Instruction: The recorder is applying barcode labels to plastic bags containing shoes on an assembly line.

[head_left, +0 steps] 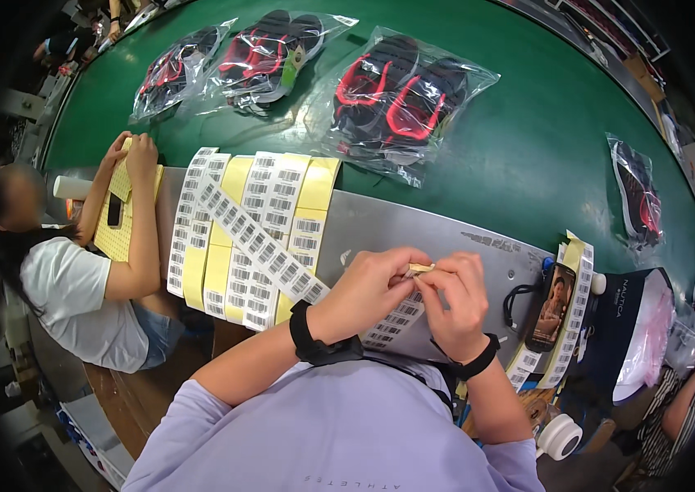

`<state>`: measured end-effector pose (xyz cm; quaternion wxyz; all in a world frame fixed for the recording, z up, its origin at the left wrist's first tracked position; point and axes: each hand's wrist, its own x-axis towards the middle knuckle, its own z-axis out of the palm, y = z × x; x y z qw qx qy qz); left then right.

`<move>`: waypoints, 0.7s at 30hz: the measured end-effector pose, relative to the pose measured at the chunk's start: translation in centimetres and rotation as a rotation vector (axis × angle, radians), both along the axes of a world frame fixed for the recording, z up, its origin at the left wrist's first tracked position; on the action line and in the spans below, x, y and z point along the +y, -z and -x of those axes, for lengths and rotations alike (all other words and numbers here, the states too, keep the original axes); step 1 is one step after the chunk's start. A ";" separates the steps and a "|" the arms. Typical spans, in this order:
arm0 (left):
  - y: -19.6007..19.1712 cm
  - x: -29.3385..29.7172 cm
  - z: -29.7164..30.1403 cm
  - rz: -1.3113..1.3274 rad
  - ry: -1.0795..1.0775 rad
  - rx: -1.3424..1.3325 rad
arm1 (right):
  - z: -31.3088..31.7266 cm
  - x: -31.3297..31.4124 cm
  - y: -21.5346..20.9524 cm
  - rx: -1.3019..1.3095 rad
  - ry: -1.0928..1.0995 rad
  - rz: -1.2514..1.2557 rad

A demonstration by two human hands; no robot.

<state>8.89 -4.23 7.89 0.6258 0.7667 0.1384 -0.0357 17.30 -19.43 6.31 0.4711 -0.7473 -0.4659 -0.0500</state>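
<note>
My left hand (364, 291) and my right hand (455, 303) are close together over the grey metal ledge. Both pinch the end of a strip of barcode labels (397, 324), whose pale yellow backing shows between the fingertips. The strip hangs toward my body, beneath the hands. To the left, several strips of white barcode labels and yellow backing paper (236, 176) lie side by side. Across them a loose label strip (253, 238) runs diagonally toward my left hand; whether it joins the held strip is hidden. Each wrist wears a black band.
Bagged black-and-red sandals (401, 94) lie on the green conveyor belt (519, 156). At right are a phone (551, 307) on more label strips, a dark blue cap (618, 328) and a white round-capped container (559, 437). A co-worker (89, 279) sits left, handling yellow sheets.
</note>
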 end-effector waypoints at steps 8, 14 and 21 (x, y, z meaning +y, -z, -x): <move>2.3 -0.9 0.5 0.063 -0.095 -0.100 | -0.2 0.8 0.6 0.001 -0.032 -0.087; 1.4 -1.2 0.5 0.187 -0.084 -0.027 | -0.2 0.4 0.3 -0.012 -0.018 -0.153; 1.1 -0.9 0.4 0.130 -0.017 0.000 | 0.0 0.3 0.5 0.022 -0.032 -0.129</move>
